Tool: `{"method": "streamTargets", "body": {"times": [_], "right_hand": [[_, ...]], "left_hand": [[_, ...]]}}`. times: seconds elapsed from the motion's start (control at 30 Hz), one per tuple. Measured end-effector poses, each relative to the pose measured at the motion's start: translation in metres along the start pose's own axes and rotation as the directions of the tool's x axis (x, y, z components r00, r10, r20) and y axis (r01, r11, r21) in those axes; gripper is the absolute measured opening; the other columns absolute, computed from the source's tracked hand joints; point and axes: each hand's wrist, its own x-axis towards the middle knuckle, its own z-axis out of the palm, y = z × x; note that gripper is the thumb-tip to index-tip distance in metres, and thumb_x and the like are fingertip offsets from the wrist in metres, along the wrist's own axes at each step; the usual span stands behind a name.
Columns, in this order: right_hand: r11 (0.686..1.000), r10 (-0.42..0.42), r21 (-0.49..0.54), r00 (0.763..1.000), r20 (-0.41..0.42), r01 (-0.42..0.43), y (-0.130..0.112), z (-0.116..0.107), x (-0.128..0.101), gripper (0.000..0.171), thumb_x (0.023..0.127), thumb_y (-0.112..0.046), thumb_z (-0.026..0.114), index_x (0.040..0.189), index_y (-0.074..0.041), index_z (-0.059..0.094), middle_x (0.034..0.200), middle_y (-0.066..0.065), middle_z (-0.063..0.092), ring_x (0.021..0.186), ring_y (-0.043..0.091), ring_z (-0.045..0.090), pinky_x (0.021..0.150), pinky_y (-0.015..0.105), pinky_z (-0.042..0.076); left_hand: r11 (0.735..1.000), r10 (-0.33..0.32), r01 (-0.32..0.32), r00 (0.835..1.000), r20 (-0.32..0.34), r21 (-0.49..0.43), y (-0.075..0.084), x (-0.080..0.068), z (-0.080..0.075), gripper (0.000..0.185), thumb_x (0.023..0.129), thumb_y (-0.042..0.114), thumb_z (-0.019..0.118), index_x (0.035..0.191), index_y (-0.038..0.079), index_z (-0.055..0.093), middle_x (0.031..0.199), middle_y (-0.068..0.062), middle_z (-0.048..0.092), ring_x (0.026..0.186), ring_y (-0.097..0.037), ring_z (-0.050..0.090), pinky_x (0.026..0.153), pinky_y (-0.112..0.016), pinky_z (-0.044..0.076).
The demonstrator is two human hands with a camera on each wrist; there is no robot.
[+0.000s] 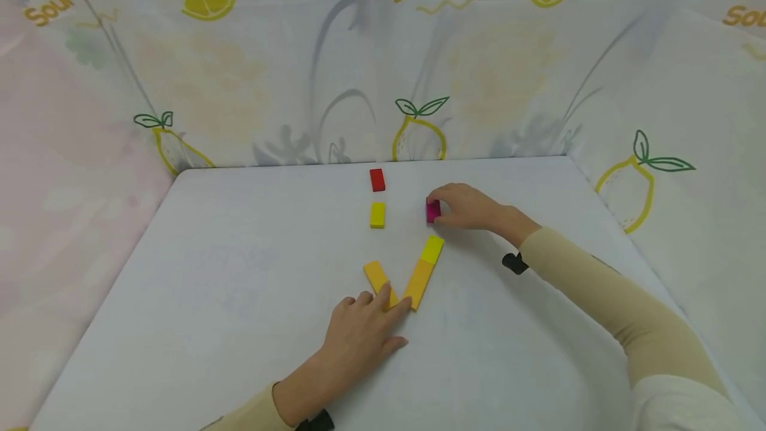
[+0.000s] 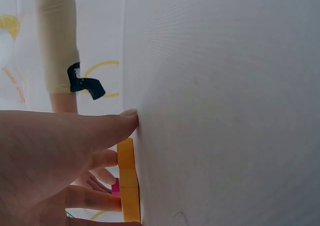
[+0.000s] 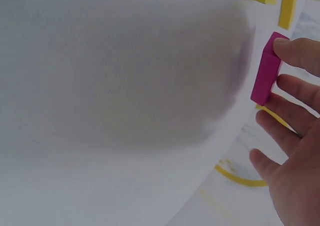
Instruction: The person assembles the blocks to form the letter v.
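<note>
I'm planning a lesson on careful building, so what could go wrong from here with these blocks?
First, the left hand has fingertips on the orange V's left leg and right leg, so a twitch might skew the V. Second, the right hand pinches the magenta block just beyond the bright yellow block; a nudge toward the person could knock that one out of line with the right leg.

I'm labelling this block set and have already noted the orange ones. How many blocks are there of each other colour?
Red block: 1
Yellow blocks: 2
Pink block: 1
Total: 4
</note>
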Motion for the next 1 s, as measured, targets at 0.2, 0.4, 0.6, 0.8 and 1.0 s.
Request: {"method": "streamTargets", "body": {"times": [0.2,0.4,0.6,0.8,1.0], "right_hand": [[1.0,0.009,0.01,1.0,0.007,-0.009,0.0,0.002,-0.006,0.039,0.084,-0.03,0.065,0.12,-0.016,0.058,0.119,0.001,0.061,0.108,0.021,0.053,0.099,0.04,0.042],[1.0,-0.005,0.011,1.0,-0.031,0.006,0.002,0.004,-0.014,0.038,0.083,-0.029,0.065,0.117,-0.013,0.06,0.115,0.001,0.063,0.105,0.021,0.054,0.099,0.04,0.042],[1.0,0.008,0.013,0.999,-0.044,-0.008,0.003,0.007,-0.018,0.037,0.082,-0.029,0.065,0.115,-0.014,0.06,0.113,0.0,0.064,0.104,0.02,0.055,0.098,0.039,0.043],[1.0,-0.006,0.017,0.999,-0.052,0.007,0.002,0.008,-0.022,0.036,0.082,-0.028,0.066,0.114,-0.013,0.061,0.11,0.0,0.065,0.102,0.02,0.056,0.097,0.039,0.043],[0.999,0.032,0.014,0.999,-0.026,-0.032,0.003,0.012,-0.021,0.039,0.082,-0.031,0.066,0.116,-0.014,0.06,0.113,-0.001,0.063,0.102,0.017,0.054,0.097,0.037,0.044]], "left_hand": [[1.0,0.003,-0.003,1.0,-0.018,0.007,0.0,0.001,0.0,0.06,0.078,0.063,0.057,0.132,0.038,0.045,0.131,-0.005,0.054,0.09,-0.021,0.059,0.073,-0.039,0.05],[1.0,0.003,-0.003,0.999,-0.039,0.004,0.001,0.001,0.0,0.06,0.078,0.063,0.058,0.131,0.037,0.046,0.131,-0.005,0.055,0.09,-0.021,0.059,0.073,-0.039,0.05],[1.0,0.003,-0.003,0.999,-0.035,0.008,0.001,0.001,0.0,0.06,0.078,0.063,0.057,0.131,0.038,0.046,0.131,-0.005,0.055,0.09,-0.021,0.059,0.073,-0.038,0.05],[1.0,0.002,-0.001,0.999,-0.039,0.014,0.001,0.001,0.0,0.06,0.077,0.064,0.058,0.131,0.038,0.047,0.13,-0.004,0.055,0.089,-0.021,0.06,0.072,-0.038,0.05],[1.0,0.003,-0.002,0.999,-0.048,0.017,0.001,0.001,0.0,0.06,0.078,0.063,0.058,0.131,0.037,0.047,0.13,-0.004,0.055,0.09,-0.021,0.059,0.073,-0.038,0.05]]}}
